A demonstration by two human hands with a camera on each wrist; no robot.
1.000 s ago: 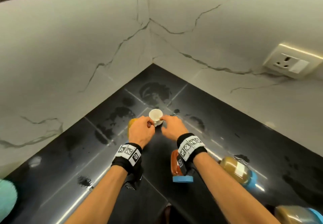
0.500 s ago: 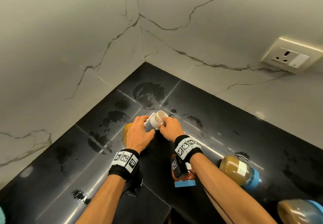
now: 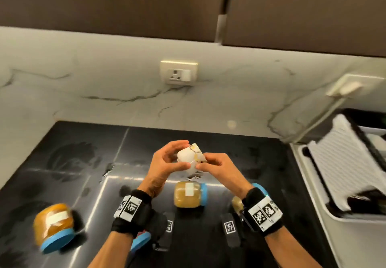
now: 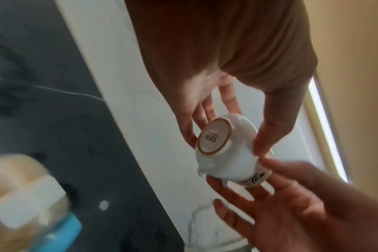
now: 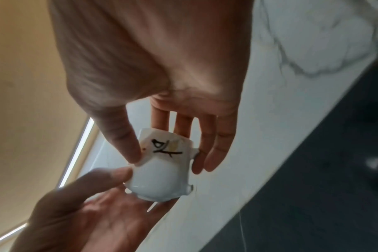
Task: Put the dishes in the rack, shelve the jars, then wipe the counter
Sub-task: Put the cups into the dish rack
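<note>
A small white cup [image 3: 188, 157] with a black and gold mark is held tilted above the black counter [image 3: 73, 163]. My left hand [image 3: 179, 154] pinches it from the left and my right hand [image 3: 202, 160] pinches its rim end from the right. In the left wrist view the cup [image 4: 227, 153] shows its gold-ringed base, with my left thumb [image 4: 268, 133] on its side. In the right wrist view the cup [image 5: 162, 170] sits between my right thumb and fingers [image 5: 216, 150]. Blue-lidded jars of brown paste lie on the counter: one [image 3: 189, 193] below the cup, one [image 3: 53, 228] at the left.
A white dish rack [image 3: 344, 173] stands at the right end of the counter. Two more jars [image 3: 238, 203] are partly hidden under my wrists. A wall socket [image 3: 178, 72] sits on the marble backsplash, with dark cabinets [image 3: 125, 2] above it.
Both hands lifted the cup off the counter near the corner and tipped it over. My view swung right, bringing the jars, rack and cabinets into sight.
</note>
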